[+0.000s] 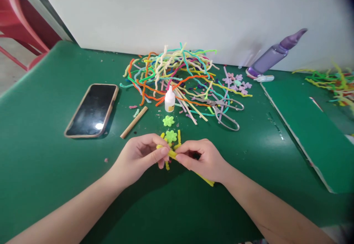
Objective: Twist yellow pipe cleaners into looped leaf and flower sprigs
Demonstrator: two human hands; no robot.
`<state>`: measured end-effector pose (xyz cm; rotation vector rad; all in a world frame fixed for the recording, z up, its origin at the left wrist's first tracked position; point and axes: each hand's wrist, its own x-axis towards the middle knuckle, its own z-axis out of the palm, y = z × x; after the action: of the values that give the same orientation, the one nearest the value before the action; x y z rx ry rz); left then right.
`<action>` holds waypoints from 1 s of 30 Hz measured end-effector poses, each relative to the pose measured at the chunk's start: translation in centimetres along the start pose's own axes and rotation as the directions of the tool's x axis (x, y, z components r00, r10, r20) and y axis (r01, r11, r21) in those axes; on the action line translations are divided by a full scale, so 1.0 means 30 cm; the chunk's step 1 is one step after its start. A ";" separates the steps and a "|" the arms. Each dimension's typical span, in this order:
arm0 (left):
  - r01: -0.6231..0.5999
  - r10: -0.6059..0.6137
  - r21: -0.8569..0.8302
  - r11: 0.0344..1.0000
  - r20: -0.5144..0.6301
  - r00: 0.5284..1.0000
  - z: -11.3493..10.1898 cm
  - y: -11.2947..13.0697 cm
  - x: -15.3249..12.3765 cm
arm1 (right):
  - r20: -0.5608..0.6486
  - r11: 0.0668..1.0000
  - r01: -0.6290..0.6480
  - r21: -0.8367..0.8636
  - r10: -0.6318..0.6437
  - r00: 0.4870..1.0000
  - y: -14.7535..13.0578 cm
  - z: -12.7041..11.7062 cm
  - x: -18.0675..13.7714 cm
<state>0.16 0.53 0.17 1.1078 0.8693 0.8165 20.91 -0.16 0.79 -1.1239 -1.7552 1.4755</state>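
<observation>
Both hands meet over the green table (41,155), pinching a yellow pipe cleaner (172,154). My left hand (141,157) grips one end with thumb and fingers closed. My right hand (203,159) pinches the other part, and the pipe cleaner's tail pokes out below its wrist. Just beyond the fingers lie a green felt flower (171,136), short yellow pieces, and a second green flower (168,120).
A pile of coloured pipe cleaners (171,70) lies at the back, with a small white glue bottle (169,99), scissors (224,111) and purple flowers (238,83). A phone (92,110) and wooden stick (134,122) lie left. A purple bottle (272,55) and green board (306,126) lie right.
</observation>
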 end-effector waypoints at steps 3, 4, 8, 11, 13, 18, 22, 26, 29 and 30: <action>0.003 -0.003 -0.012 1.000 -0.009 1.000 0.000 -0.001 -0.001 | -0.018 1.000 0.022 -0.016 -0.022 1.000 0.003 0.000 -0.002; 0.007 -0.007 -0.026 1.000 -0.008 1.000 -0.001 -0.002 -0.002 | -0.020 1.000 0.023 -0.020 -0.023 1.000 0.003 -0.001 -0.002; 0.016 -0.015 -0.114 0.993 0.004 1.000 -0.005 -0.008 -0.003 | -0.024 1.000 0.017 -0.020 -0.017 1.000 0.004 -0.003 -0.006; 0.018 -0.017 -0.144 0.989 0.009 1.000 -0.006 -0.010 -0.003 | -0.024 0.999 0.023 -0.025 -0.023 0.999 0.005 -0.005 -0.006; 0.023 -0.023 -0.140 0.990 0.001 1.000 -0.005 -0.010 -0.001 | -0.024 0.999 0.037 -0.040 -0.038 0.999 0.006 -0.003 -0.006; 0.016 -0.019 -0.106 0.994 -0.026 0.999 -0.003 -0.007 0.001 | -0.044 0.995 0.083 -0.064 -0.086 0.995 0.000 -0.001 -0.007; -0.029 0.035 -0.122 0.992 0.046 0.998 -0.002 -0.006 -0.009 | 0.023 0.986 -0.018 0.163 0.014 1.000 -0.008 -0.005 -0.008; -0.074 0.091 -0.155 0.985 0.107 0.990 0.003 -0.002 -0.016 | 0.359 0.780 -0.294 0.553 0.096 0.929 0.001 -0.001 -0.004; -0.083 0.101 -0.162 0.983 0.107 0.989 0.005 0.001 -0.016 | 0.524 0.611 -0.433 0.663 0.034 0.851 0.012 0.003 -0.001; -0.089 0.107 -0.160 0.983 0.107 0.988 0.005 0.001 -0.016 | 0.559 0.574 -0.468 0.672 0.020 0.829 0.014 0.003 0.000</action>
<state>0.07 0.05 0.31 1.0556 0.6472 0.8775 20.94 -0.20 0.38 -0.5194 -0.9297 2.5592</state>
